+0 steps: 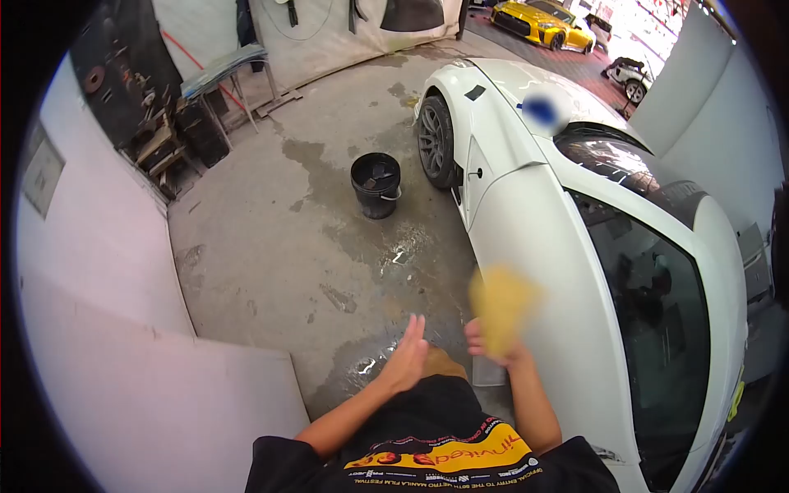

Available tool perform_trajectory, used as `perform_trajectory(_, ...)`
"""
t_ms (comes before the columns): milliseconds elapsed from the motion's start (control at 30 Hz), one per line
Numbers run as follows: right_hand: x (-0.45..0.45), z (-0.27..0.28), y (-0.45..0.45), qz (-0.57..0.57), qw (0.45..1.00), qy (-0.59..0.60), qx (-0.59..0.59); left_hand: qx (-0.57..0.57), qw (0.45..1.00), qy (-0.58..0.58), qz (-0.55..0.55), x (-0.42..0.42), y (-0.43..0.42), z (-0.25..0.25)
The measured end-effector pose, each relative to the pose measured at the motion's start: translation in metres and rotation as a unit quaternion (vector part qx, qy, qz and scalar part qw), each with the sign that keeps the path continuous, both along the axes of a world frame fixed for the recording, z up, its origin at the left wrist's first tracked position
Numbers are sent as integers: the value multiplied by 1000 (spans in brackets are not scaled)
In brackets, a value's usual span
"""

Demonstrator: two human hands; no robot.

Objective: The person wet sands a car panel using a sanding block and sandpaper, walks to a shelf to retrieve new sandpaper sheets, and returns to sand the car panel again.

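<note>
A yellow sheet or cloth (505,306), smeared by motion, is gripped in my right hand (500,347) beside the white car's side panel (534,222). What it is exactly cannot be made out. My left hand (406,361) hangs in front of my body over the wet floor, its fingers stretched out and holding nothing. Ahead on the floor stands a black bucket (378,191) with dark items inside, near the car's front wheel (436,141).
At the back left are a worktable (222,70) and a wooden stand (156,148). A pale low wall (238,374) runs along the left. A yellow car (542,25) is parked in the far background. Wet patches (403,255) mark the concrete floor.
</note>
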State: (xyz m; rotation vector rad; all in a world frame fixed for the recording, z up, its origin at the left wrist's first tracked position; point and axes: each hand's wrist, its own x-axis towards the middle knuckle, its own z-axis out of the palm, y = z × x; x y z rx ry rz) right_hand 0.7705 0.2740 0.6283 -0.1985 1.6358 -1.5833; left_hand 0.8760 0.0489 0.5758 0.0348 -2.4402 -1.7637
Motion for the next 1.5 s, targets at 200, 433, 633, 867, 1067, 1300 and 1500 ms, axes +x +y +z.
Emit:
perform_trajectory(200,-171,-47,-79,-249,944,-175,-125,-295,945,77,-115,-168,-75,-45)
perform_trajectory(433,-372,-56,-128,-229,972,-50,30,-147,957,-231,-91,-287,-188,-78)
perform_trajectory(633,-474,-77,-203,6,976,127,175,-9,993,-90,76,-506,-229,-72)
perform_trajectory(867,-583,-200,-236,-154,963,51,216,220,927,-252,-166,-688,-238,-210)
perform_trajectory(1067,-654,-443,-241,-294,931,87,198,467,775,-338,-259,-794,-212,-431)
perform_trajectory(1300,-673,-609,-206,-286,957,-47,28,563,691,-308,-333,-828,-163,-626)
perform_trajectory(1500,-702,-603,-177,-263,935,160,175,464,796,-84,-380,-863,-105,-686)
